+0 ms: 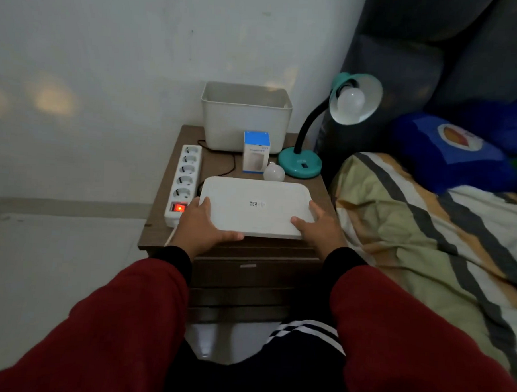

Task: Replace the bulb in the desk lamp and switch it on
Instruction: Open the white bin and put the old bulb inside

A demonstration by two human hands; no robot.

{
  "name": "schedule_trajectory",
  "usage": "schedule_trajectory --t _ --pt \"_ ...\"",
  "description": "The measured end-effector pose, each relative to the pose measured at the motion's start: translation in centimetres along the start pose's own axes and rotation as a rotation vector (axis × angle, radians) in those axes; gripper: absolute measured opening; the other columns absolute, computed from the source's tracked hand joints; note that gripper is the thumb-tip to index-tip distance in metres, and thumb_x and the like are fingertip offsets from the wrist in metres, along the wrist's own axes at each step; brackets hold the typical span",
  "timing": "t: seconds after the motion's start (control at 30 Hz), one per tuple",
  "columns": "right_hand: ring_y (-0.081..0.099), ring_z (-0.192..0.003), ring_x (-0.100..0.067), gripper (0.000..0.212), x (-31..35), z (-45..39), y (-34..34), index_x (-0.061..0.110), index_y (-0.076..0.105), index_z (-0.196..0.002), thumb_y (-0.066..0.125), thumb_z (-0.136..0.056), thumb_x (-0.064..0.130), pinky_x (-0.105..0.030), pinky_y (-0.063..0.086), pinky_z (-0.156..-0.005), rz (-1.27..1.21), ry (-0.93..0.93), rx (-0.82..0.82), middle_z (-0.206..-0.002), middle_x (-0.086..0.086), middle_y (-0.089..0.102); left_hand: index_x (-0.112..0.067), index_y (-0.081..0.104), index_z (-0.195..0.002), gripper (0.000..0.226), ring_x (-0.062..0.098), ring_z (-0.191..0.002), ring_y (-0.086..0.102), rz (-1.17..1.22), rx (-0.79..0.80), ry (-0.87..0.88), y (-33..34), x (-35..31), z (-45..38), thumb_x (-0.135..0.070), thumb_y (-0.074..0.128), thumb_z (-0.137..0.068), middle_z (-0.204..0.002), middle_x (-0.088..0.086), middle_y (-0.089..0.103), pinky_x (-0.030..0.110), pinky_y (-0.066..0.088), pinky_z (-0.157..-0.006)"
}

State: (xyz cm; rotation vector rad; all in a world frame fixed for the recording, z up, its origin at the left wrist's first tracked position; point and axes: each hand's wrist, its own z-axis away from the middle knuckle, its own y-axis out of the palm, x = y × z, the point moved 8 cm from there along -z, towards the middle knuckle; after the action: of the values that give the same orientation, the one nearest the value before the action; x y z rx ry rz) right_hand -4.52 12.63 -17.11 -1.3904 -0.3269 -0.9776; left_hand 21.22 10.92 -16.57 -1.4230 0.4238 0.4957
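I see both hands on a flat white lid [257, 206] that lies at the front of the brown worktop [155, 230]. My left hand [204, 223] grips the lid's near left corner, fingers curled over its left edge and thumb along the front edge. My right hand [318, 225] grips the near right corner the same way, fingers on top and palm against the side. Both sleeves are red with black cuffs.

From the lid, the loose bulb [273, 172] lies at 12 o'clock, on its side, just behind the lid's far edge. Touching or almost touching it at 11 o'clock stands a small blue and white box [255, 154], upright. Behind the box sits an open white bin [246, 118], against the wall.

The desk lamp [300, 165] stands at 1 o'clock from the lid, its teal base just beside the loose bulb. Its black neck curves up to the teal shade, which faces me, and a second bulb [351, 100] sits in the socket, unlit.

At 9 o'clock from the lid a white power strip [184, 175] runs along the left edge of the worktop, its red switch [178, 207] glowing near my left hand. A black cord [230, 162] runs between the strip and the box. A bed [427, 233] with a striped blanket is at 3 o'clock.
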Motion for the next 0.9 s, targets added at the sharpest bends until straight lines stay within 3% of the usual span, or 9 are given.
schedule_trajectory --t 0.13,0.33,0.53,0.67,0.8,0.9 --pt "0.031 -0.14 -0.027 0.068 -0.7 -0.2 0.5 0.017 0.031 -0.148 0.06 -0.089 0.034 -0.033 0.025 -0.116 0.118 0.025 0.067 -0.153 -0.01 0.032 -0.004 0.033 -0.139 0.115 0.028 -0.13 0.037 -0.041 0.073 -0.02 1.1 0.2 0.3 -0.063 0.079 -0.051 -0.143 0.014 0.035 0.035 0.035 -0.106" --pt "0.034 -0.138 -0.027 0.056 -0.3 -1.4 2.4 0.011 0.034 -0.145 0.044 -0.096 0.038 -0.034 0.024 -0.114 0.431 0.004 0.158 -0.151 -0.011 0.035 -0.005 0.04 -0.13 0.103 0.027 -0.126 0.039 -0.121 0.149 -0.04 2.2 0.1 -0.4 -0.056 0.084 -0.051 -0.138 0.015 0.037 0.034 0.038 -0.101" --pt "0.052 -0.12 -0.028 0.043 1.3 -3.6 3.0 0.005 0.052 -0.125 0.051 -0.091 0.031 -0.032 0.042 -0.095 0.645 0.029 0.224 -0.133 -0.015 0.053 -0.003 0.054 -0.113 0.083 0.026 -0.108 0.054 -0.26 0.267 -0.119 2.0 0.1 -2.2 -0.059 0.079 -0.057 -0.12 0.016 0.056 0.026 0.041 -0.08" --pt "0.054 -0.12 -0.026 0.039 4.0 -5.3 2.3 0.006 0.053 -0.126 0.054 -0.091 0.025 -0.031 0.044 -0.095 0.735 -0.029 0.197 -0.131 -0.012 0.055 0.001 0.05 -0.122 0.077 0.028 -0.118 0.05 -0.311 0.247 -0.117 0.8 -0.8 -4.6 -0.052 0.073 -0.071 -0.128 0.019 0.052 0.03 0.043 -0.093" --pt "0.056 -0.115 -0.024 0.036 7.5 -7.2 1.9 0.013 0.057 -0.122 0.059 -0.087 0.023 -0.032 0.046 -0.096 0.752 -0.144 0.159 -0.126 -0.006 0.06 -0.001 0.051 -0.126 0.063 0.026 -0.121 0.051 -0.367 0.227 -0.077 -1.0 -3.2 -7.3 -0.043 0.067 -0.081 -0.13 0.014 0.053 0.029 0.045 -0.095" --pt "0.059 -0.109 -0.025 0.033 9.8 -8.9 1.7 0.009 0.058 -0.117 0.059 -0.086 0.022 -0.03 0.046 -0.083 0.783 -0.214 0.132 -0.119 -0.009 0.062 0.0 0.054 -0.122 0.055 0.027 -0.121 0.051 -0.378 0.2 -0.032 -2.3 -5.2 -9.4 -0.04 0.063 -0.085 -0.128 0.015 0.055 0.03 0.045 -0.094"
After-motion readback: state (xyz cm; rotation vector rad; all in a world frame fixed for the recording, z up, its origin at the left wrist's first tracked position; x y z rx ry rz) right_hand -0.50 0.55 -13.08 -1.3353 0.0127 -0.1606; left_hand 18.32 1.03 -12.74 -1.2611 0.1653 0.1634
